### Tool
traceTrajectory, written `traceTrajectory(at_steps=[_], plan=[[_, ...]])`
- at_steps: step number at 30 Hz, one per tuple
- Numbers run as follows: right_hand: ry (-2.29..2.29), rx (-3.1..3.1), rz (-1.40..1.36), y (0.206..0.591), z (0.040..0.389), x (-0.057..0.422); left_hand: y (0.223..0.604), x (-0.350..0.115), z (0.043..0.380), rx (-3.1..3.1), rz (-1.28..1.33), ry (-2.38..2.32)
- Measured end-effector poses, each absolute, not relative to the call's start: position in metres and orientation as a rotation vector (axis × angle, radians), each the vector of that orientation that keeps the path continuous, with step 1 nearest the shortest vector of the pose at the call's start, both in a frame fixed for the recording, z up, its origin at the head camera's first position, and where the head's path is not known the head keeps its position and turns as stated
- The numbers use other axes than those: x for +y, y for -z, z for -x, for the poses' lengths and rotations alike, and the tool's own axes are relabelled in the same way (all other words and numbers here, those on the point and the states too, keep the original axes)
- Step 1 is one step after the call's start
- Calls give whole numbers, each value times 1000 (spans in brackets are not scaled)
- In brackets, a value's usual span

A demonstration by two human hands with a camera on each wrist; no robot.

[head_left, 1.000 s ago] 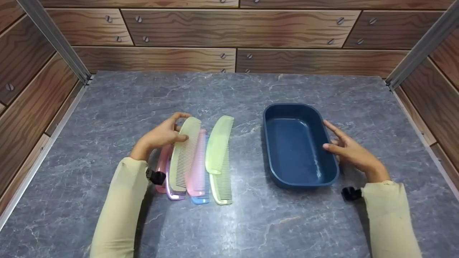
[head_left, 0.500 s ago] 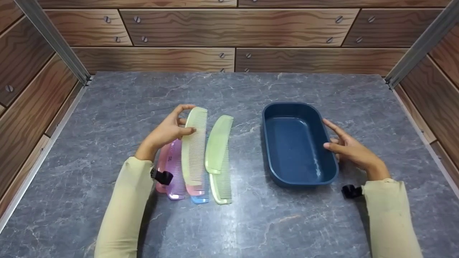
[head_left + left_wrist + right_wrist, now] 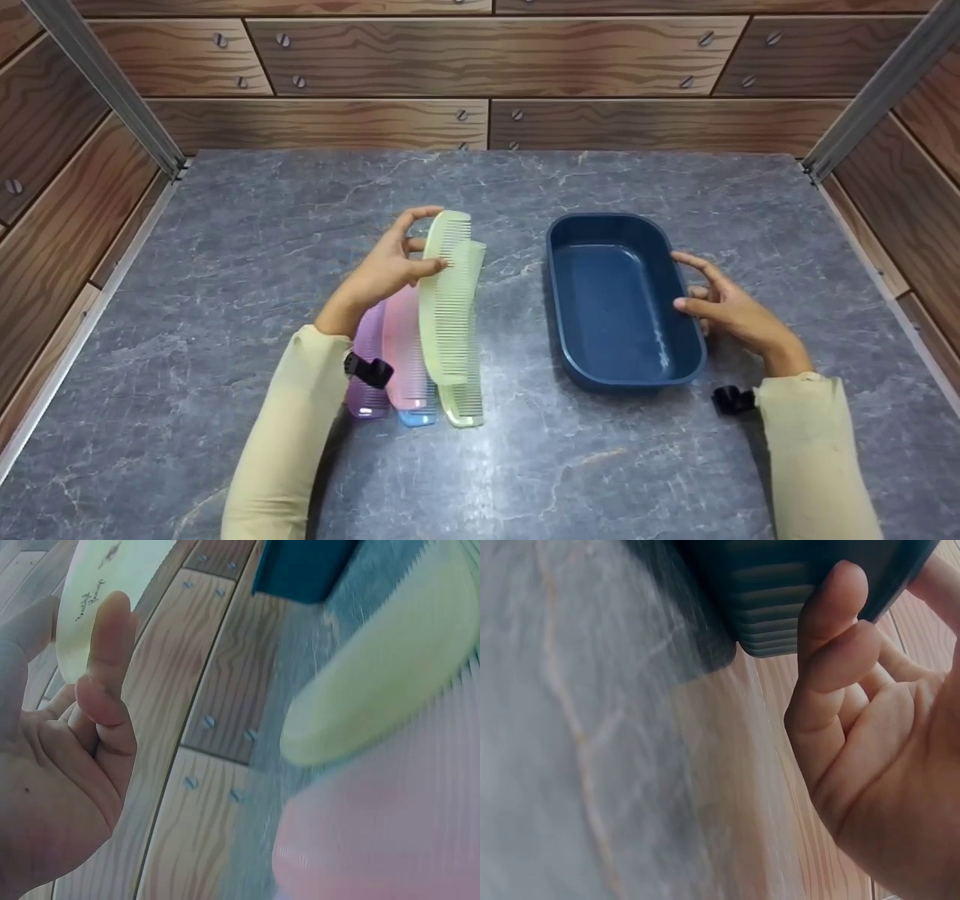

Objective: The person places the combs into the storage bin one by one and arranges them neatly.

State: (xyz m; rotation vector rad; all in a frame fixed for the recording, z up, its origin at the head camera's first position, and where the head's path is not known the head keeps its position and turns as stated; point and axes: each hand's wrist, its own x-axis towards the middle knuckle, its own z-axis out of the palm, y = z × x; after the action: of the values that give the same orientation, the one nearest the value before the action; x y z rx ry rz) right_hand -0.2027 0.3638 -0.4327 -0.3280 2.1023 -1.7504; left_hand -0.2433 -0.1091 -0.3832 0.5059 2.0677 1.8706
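Note:
In the head view my left hand [image 3: 379, 270] pinches a pale yellow-green comb [image 3: 442, 315] near its upper end. The comb overlaps another pale green comb [image 3: 465, 412] on the table. Lettering shows on the held comb [image 3: 97, 577] in the left wrist view. Beneath my left wrist lie a purple comb [image 3: 367, 401], a pink comb [image 3: 405, 352] and a blue comb [image 3: 418, 418], partly covered. At the right, my right hand [image 3: 739, 319] touches the side of a dark blue rectangular bin [image 3: 626, 382], thumb and index fingertips at its rim.
The combs and bin are on a grey marbled tabletop [image 3: 525, 465]. Wood-patterned walls [image 3: 495, 60] enclose its back and sides, with metal posts [image 3: 112, 90] at the corners. A small black camera [image 3: 371, 370] is strapped at each wrist.
My left hand has lifted the yellow-green comb off the pile and carried it right, over the other green comb. My right hand has stayed at the bin's side.

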Motion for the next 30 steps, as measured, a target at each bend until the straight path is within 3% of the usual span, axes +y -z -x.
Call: traceTrajectory(at_steps=[30], plan=[[1818, 2027, 364, 436, 203, 365, 343, -35, 256, 2005, -681, -2006]])
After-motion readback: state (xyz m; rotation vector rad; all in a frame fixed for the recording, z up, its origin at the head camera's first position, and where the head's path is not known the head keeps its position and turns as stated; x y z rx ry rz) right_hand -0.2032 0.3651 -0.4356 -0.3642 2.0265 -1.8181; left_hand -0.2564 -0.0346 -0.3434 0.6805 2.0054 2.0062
